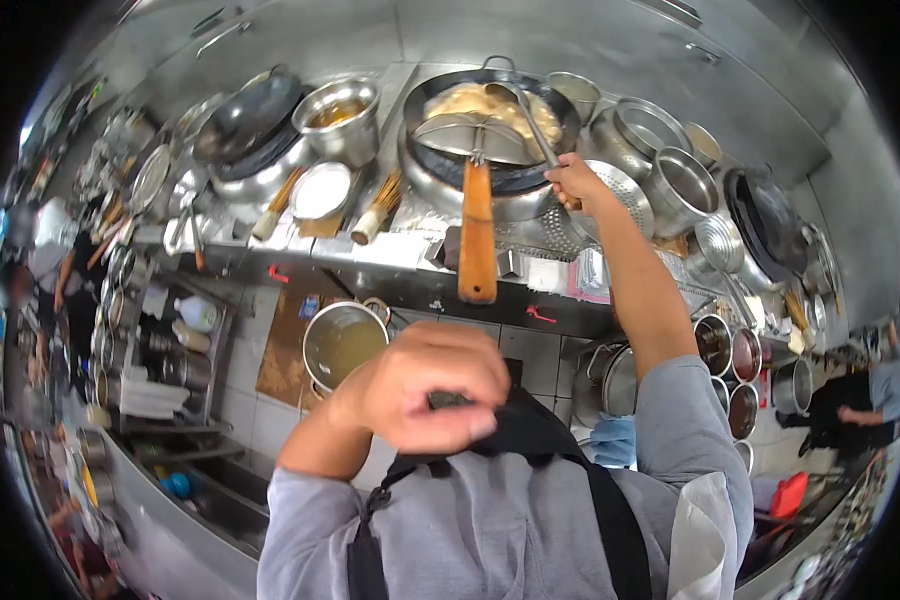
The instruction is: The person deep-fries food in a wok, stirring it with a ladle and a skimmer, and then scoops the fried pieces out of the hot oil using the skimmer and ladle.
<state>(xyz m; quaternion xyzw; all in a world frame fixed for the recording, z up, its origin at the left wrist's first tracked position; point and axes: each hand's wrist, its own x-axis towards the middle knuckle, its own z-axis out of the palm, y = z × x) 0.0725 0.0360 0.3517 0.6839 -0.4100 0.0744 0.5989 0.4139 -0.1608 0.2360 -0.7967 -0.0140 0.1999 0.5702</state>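
Ladle (538, 132) in the right hand (578, 185), fingers closed around the handle's upper end; this hold presumably keeps the skin away from the hot wok (417, 108). The ladle's bowl lies among pale, frothy contents (460, 100) within the wok. The wide strainer (445, 135) spans the wok's near side, its wooden handle (478, 232) projecting over the counter edge, likely for easy reach. The left hand (435, 385), loosely curled and blurred before the apron (530, 425), is nearest to that handle but apart from it; whether it grips anything cannot be told. To the wok's left stand 2 bamboo brushes (375, 215) and 1 metal pot (355, 145) of amber liquid, seemingly kept within reach.
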